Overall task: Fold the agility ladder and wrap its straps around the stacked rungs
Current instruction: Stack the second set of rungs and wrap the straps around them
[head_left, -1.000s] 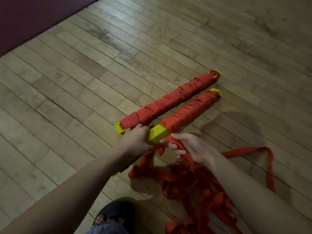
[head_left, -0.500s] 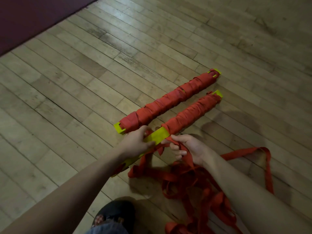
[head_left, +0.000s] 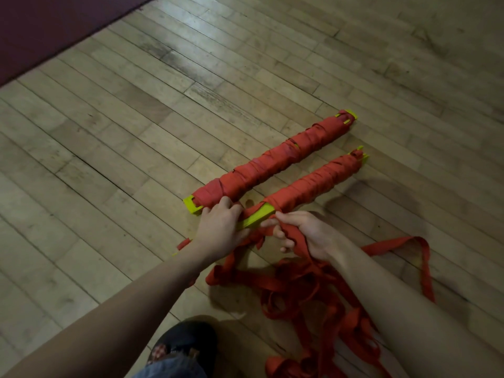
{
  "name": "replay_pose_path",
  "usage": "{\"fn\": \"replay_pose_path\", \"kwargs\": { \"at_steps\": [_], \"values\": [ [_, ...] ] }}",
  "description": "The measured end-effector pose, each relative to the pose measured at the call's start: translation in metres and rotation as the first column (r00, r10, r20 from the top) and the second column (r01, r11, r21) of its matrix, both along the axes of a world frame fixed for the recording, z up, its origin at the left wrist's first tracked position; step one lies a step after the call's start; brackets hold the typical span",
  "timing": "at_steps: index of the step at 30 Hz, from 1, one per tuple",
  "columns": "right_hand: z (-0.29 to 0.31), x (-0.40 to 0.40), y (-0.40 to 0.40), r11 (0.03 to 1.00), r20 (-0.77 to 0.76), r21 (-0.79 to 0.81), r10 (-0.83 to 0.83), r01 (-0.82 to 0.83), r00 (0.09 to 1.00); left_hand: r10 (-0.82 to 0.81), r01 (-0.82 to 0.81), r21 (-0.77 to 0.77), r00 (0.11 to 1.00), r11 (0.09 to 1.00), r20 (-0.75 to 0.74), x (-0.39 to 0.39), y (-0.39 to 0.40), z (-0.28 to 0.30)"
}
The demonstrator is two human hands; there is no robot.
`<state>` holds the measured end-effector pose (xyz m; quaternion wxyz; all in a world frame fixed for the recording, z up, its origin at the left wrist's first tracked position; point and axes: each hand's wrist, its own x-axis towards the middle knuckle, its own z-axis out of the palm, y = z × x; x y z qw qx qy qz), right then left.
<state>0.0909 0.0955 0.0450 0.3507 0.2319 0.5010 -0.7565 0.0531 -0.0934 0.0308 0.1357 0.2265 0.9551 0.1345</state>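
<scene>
**A:** Head view, looking down at the wooden floor [head_left: 114, 148]. I see two bundles of stacked yellow rungs lying side by side, both running from near-left to far-right. The far bundle [head_left: 272, 159] is wrapped in red strap almost end to end, with yellow tips bare at both ends.

**B:** And the one being worked?

**A:** The near bundle [head_left: 313, 181] is wrapped along its far part; its near end shows bare yellow. My left hand [head_left: 221, 227] is curled over that bare near end, grasping it, just beside the near tip of the far bundle. My right hand [head_left: 302, 233] sits just right of it, fingers curled round the red strap [head_left: 293, 237] where it leaves the bundle.

**B:** Where's the rest of the strap?

**A:** Loose strap [head_left: 308, 293] lies heaped on the floor near me, under and between my forearms, with one loop [head_left: 420, 257] reaching out to the right.

**B:** Anything else?

**A:** A dark shoe [head_left: 188, 339] at the near edge, and a dark red mat [head_left: 41, 25] at far left.
</scene>
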Motion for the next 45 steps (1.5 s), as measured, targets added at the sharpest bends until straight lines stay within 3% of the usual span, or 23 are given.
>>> {"fn": "replay_pose_path", "kwargs": {
  "at_steps": [4,9,13,15,20,24,27,29,35,38,41,45],
  "values": [
    [0.000,0.001,0.001,0.999,-0.056,0.048,0.000,0.003,0.998,0.195,-0.233,0.249,0.966,0.940,0.168,0.008,-0.008,-0.011],
    [0.004,-0.005,-0.011,0.998,-0.079,0.035,-0.041,0.044,0.996,0.260,-0.297,0.213,0.948,0.931,0.184,0.004,-0.010,-0.007],
    [0.005,-0.003,-0.011,0.998,-0.058,0.014,-0.059,0.060,0.997,0.140,-0.172,0.081,0.942,0.982,0.305,-0.002,-0.012,-0.004],
    [0.005,-0.001,-0.008,0.996,-0.045,0.001,-0.085,0.085,0.995,0.102,-0.180,0.176,0.920,0.968,0.379,-0.001,-0.013,-0.005],
    [0.003,0.001,-0.004,0.991,0.002,-0.030,-0.130,0.130,0.991,0.110,-0.388,0.337,0.780,0.858,0.616,0.001,-0.018,0.003],
    [0.001,0.005,-0.007,0.993,0.021,-0.008,-0.114,0.114,0.993,-0.016,-0.348,0.428,0.761,0.834,0.649,-0.001,-0.025,0.011],
    [0.003,0.007,-0.002,0.995,0.015,0.015,-0.095,0.095,0.995,-0.022,-0.363,0.418,0.732,0.832,0.680,-0.005,-0.022,0.016],
    [0.005,0.007,0.000,0.996,0.011,0.020,-0.089,0.089,0.996,0.012,-0.336,0.396,0.775,0.855,0.632,-0.004,-0.018,0.014],
    [0.013,0.004,-0.004,0.999,-0.042,0.017,-0.027,0.027,0.999,0.174,-0.298,0.452,0.939,0.841,0.296,0.001,-0.019,0.009],
    [0.010,0.001,-0.008,0.993,-0.083,0.119,0.022,-0.012,0.996,0.180,-0.213,0.310,0.975,0.927,0.132,-0.010,-0.018,0.002],
    [0.003,-0.002,-0.008,0.984,-0.075,0.176,0.022,-0.008,0.997,0.104,-0.120,0.115,0.985,0.986,0.138,-0.021,-0.015,-0.002],
    [0.001,-0.002,0.000,0.996,-0.027,0.085,-0.023,0.025,0.999,0.087,-0.114,0.186,0.985,0.976,0.146,-0.018,-0.015,-0.001]
  ]
}}
